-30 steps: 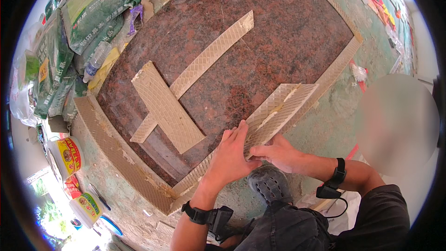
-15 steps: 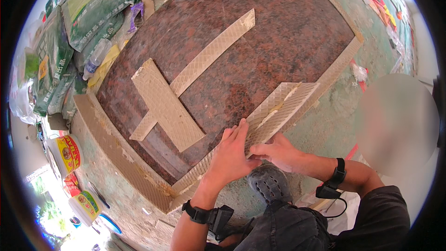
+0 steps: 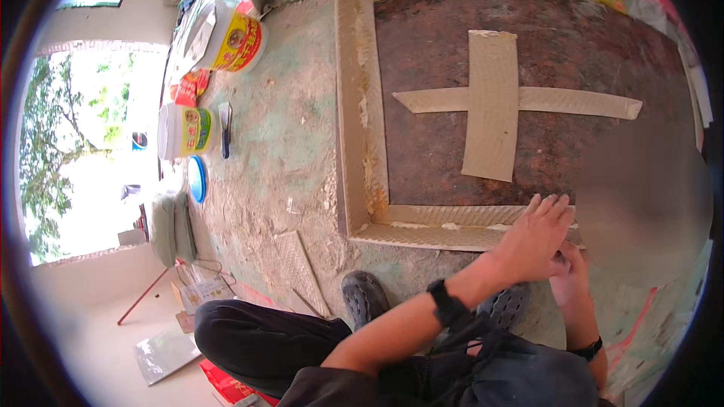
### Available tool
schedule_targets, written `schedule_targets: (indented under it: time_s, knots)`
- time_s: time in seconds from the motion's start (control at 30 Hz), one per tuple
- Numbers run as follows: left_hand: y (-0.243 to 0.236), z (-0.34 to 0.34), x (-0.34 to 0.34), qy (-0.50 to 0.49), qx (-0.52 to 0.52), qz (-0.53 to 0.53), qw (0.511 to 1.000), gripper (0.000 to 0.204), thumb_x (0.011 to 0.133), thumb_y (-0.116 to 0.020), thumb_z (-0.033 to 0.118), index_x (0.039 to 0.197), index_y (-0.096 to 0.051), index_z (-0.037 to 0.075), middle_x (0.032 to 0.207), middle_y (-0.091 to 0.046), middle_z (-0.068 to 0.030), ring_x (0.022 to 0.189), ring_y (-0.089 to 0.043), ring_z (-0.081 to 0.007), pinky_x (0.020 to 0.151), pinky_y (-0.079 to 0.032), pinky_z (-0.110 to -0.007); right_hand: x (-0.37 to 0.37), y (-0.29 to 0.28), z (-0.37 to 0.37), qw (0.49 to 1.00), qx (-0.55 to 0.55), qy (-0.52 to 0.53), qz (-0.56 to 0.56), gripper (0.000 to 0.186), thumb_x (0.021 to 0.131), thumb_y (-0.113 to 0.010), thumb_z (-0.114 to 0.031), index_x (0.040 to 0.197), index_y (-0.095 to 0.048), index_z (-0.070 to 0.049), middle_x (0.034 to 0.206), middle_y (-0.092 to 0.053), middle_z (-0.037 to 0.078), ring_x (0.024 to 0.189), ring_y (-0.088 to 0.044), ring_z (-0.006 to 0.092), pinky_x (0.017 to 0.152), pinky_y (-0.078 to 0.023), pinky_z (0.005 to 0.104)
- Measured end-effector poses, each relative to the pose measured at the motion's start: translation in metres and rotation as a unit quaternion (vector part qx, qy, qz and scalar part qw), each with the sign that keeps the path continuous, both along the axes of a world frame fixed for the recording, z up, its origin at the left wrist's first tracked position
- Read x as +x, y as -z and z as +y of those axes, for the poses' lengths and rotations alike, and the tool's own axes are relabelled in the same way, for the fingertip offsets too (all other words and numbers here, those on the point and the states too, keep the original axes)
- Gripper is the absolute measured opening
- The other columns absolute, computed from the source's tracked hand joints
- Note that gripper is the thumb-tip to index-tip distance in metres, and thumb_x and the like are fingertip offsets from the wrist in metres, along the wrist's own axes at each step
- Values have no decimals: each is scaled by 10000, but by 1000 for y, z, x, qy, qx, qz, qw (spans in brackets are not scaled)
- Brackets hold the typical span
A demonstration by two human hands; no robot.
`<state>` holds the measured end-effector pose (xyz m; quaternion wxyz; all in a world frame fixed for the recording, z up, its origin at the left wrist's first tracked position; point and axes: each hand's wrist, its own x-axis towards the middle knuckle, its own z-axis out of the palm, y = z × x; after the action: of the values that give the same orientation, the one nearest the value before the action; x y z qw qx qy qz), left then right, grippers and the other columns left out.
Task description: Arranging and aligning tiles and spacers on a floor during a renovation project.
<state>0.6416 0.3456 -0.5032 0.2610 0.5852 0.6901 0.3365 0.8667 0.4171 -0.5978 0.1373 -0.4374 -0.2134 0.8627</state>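
Observation:
A dark red-brown speckled stone slab (image 3: 422,30) lies in front of me, with beige ribbed strips along its left and near edges. My left hand (image 3: 534,235) reaches over the near edge strip (image 3: 445,235), its fingers on the slab side and its thumb toward me. Just to the right and nearer, my right hand (image 3: 571,275) is closed against the outer side of that edge; what its fingers hold is hidden. Two loose strips form a cross on the slab: a wide strip (image 3: 492,105) lies over a narrow strip (image 3: 581,102). A blurred patch covers the slab's right part.
Left of the slab stand two white buckets with coloured labels, a larger bucket (image 3: 240,41) and a smaller bucket (image 3: 185,130). Beside them lie a putty knife (image 3: 225,132) and a blue lid (image 3: 197,179). A ribbed offcut (image 3: 302,271) rests on the floor near my shoe (image 3: 365,298).
The view has swung left, bringing the buckets and the bright opening further into sight. Both hands remain at the near edge strip, and the crossed strips lie as before.

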Motion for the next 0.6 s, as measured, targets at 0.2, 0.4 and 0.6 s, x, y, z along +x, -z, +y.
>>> schedule_targets:
  time_s: [0.2, 0.4, 0.6]
  knots:
    - [-60, -85, -19, -176, -302, -367, 862, 399, 963, -783, 327, 1052, -697, -53, 868, -705, -115, 795, -678, -256, 803, -562, -388, -35, -43, -4, 1000, 25, 2, -1, 452, 1004, -667, -197, 1397, -550, -7, 1392, -634, 146, 1261, -649, 323, 1052, -557, 509]
    - [18, -140, 33, -496, -42, -640, 585, 504, 1037, -719, 299, 1409, -535, 13, 1267, -644, -63, 1154, -627, -196, 1038, -497, -364, -32, -36, 1, 1000, 16, -15, -5, 469, 998, -678, -232, 1394, -555, -14, 1382, -637, 157, 1266, -644, 340, 1078, -553, 532]
    - [21, -110, 20, -520, 60, -707, 476, 526, 1034, -707, 224, 1440, -479, -21, 1359, -594, -110, 1281, -575, -222, 1150, -434, -409, -33, -40, -1, 999, 21, -27, -22, 458, 999, -691, -285, 1361, -591, -23, 1352, -646, 155, 1266, -637, 336, 1083, -540, 524]
